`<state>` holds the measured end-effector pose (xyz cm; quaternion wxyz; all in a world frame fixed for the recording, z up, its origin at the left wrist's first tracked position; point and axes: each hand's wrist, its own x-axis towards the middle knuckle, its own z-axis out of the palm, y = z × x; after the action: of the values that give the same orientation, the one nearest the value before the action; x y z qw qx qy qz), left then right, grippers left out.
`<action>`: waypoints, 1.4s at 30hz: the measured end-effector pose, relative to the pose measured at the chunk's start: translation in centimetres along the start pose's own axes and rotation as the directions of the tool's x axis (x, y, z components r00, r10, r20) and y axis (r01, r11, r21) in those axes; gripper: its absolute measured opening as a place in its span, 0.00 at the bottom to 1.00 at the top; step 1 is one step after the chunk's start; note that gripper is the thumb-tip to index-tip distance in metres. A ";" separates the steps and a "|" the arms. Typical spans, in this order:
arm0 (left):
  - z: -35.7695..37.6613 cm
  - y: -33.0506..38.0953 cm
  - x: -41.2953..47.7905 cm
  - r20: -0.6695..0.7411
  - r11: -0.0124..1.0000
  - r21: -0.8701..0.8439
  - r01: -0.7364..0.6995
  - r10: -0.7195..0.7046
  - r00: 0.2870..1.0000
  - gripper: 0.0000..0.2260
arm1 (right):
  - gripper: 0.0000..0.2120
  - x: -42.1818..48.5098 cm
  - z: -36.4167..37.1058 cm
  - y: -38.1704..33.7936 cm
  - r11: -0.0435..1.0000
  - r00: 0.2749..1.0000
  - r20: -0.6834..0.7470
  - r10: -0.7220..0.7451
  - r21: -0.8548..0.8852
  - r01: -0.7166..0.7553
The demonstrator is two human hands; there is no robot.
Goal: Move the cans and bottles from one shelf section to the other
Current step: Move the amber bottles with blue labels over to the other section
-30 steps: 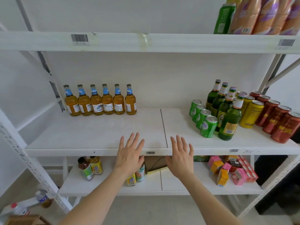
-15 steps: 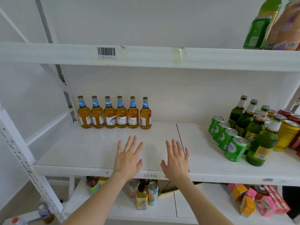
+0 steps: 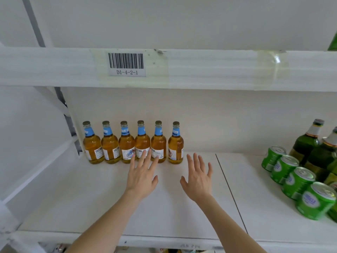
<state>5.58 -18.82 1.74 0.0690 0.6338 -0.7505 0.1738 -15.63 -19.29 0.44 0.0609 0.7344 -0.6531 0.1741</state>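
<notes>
Reach step, I reckon. Left hand (image 3: 141,177) and right hand (image 3: 197,179) spread wide, empty, close to six amber glass blue-necked bottles (image 3: 142,143), centre-left of frame. Next I need firm wrap on bodies.

A white shelf board (image 3: 87,207) fills the lower half of the frame, split right of centre by a thin dark seam (image 3: 230,189) into two sections. Six amber bottles (image 3: 142,143) with blue neck labels stand upright in a row along the back of the left section, the rightmost one slightly apart from the rest. At the right edge of the frame, four green cans (image 3: 299,181) stand in a diagonal line on the right section, with green bottles (image 3: 306,141) just behind them.
</notes>
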 end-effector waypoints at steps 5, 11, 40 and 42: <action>1.9 -2.0 4.2 -0.019 0.999 -0.031 -0.019 0.018 1.000 0.34 | 0.40 4.4 2.1 -1.0 0.998 0.999 -0.025 0.046 0.043 -0.045; 3.6 -2.8 8.9 -0.093 0.972 -0.234 0.006 -0.028 0.995 0.36 | 0.42 9.1 4.3 -1.0 0.975 0.995 -0.007 0.098 0.202 -0.094; 4.5 0.3 16.0 0.028 0.459 -0.873 0.163 -0.287 0.957 0.10 | 0.31 12.8 6.2 1.4 0.466 0.935 0.293 0.198 0.811 -0.353; 4.4 0.6 15.1 -0.007 0.451 -0.883 0.129 -0.288 0.958 0.09 | 0.30 12.0 5.8 1.5 0.447 0.937 0.299 0.182 0.823 -0.350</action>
<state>2.69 -34.24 2.40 0.4610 0.5813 -0.6418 -0.1938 -15.06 -32.57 -1.18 -0.3990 0.5640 -0.5861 0.4233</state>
